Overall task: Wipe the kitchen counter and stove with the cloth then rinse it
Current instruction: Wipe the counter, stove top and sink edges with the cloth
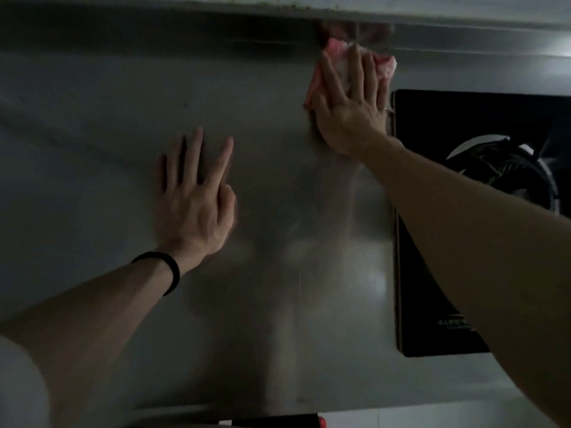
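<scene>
A pink and white cloth point(384, 64) lies flat on the steel counter point(92, 149) near its back edge. My right hand point(352, 109) presses down on the cloth with straight, spread fingers, just left of the black stove point(432, 273). My left hand point(197, 199) rests flat on the bare counter to the left, fingers straight, holding nothing. A black band circles my left wrist. The scene is dim and slightly blurred.
The stove's burner ring point(506, 168) shows past my right forearm, which crosses over the stove. A raised steel ledge point(185, 13) runs along the back of the counter. A small red object point(322, 423) peeks out below the counter's front edge.
</scene>
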Demonstrator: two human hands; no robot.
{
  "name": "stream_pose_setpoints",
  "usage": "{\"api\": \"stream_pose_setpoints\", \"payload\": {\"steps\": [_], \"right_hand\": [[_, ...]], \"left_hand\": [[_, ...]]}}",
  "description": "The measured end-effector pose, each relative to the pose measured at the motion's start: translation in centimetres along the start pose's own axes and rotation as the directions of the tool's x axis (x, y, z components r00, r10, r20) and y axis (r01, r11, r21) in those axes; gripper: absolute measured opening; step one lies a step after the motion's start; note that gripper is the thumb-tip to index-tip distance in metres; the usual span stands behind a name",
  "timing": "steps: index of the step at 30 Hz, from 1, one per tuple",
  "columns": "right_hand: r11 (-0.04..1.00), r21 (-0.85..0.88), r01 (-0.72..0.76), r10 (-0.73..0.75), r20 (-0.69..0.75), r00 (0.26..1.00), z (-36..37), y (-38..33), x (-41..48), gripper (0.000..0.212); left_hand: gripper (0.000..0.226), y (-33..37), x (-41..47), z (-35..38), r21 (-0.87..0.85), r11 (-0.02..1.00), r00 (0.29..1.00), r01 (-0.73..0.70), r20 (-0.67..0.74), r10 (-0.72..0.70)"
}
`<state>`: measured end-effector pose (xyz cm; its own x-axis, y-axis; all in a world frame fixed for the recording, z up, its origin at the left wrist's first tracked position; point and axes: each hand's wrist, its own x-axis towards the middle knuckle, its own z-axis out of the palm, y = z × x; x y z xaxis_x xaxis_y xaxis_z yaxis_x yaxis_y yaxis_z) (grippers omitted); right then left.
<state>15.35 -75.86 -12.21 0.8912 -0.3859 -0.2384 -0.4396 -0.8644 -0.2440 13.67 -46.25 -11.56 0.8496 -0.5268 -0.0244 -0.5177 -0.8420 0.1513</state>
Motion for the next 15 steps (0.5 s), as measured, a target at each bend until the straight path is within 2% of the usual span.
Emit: {"api": "stream_pose_setpoints", "payload": {"steps": [3, 6, 9, 11, 13, 15], "right_hand": [[0.999, 0.034, -0.024, 0.025, -0.055, 0.998, 0.6, -0.6, -3.2, 0.065], [0.999, -0.031, -0.038, 0.035, -0.096, 0.995, 2.3, -1.2, -12.5, 0.063], [1.0, -0.03, 0.009, -0.009, -0.012, 1.0, 4.8, -1.5, -25.9, 0.063], [1.0, -0.016, -0.009, 0.01, 0.044, 0.999, 6.0, -1.3, -33.7, 0.064], [0.997, -0.07, -0.015, 0.021, 0.081, 0.996, 6.5, -1.0, -38.0, 0.066], [0.998, -0.066, -0.008, 0.014, 0.093, 0.996, 6.4, -0.7, -37.9, 0.067]], "left_hand": [[0.067, 0.1, 0.1, 0.0, -0.006, 1.0, 1.0, 0.01, 0.008, -0.01], [0.067, 0.2, 0.1, -0.1, -0.035, 0.999, 1.0, 0.011, -0.001, -0.011], [0.068, 0.2, 0.0, -0.2, -0.037, 0.999, 1.0, 0.015, -0.018, -0.016], [0.068, 0.2, 0.1, -0.1, -0.038, 0.999, 1.0, 0.018, -0.015, -0.019], [0.069, 0.1, 0.2, -0.1, -0.043, 0.999, 1.0, 0.016, -0.011, -0.017], [0.069, 0.1, 0.2, -0.1, -0.034, 0.999, 1.0, 0.022, -0.009, -0.023]]}}
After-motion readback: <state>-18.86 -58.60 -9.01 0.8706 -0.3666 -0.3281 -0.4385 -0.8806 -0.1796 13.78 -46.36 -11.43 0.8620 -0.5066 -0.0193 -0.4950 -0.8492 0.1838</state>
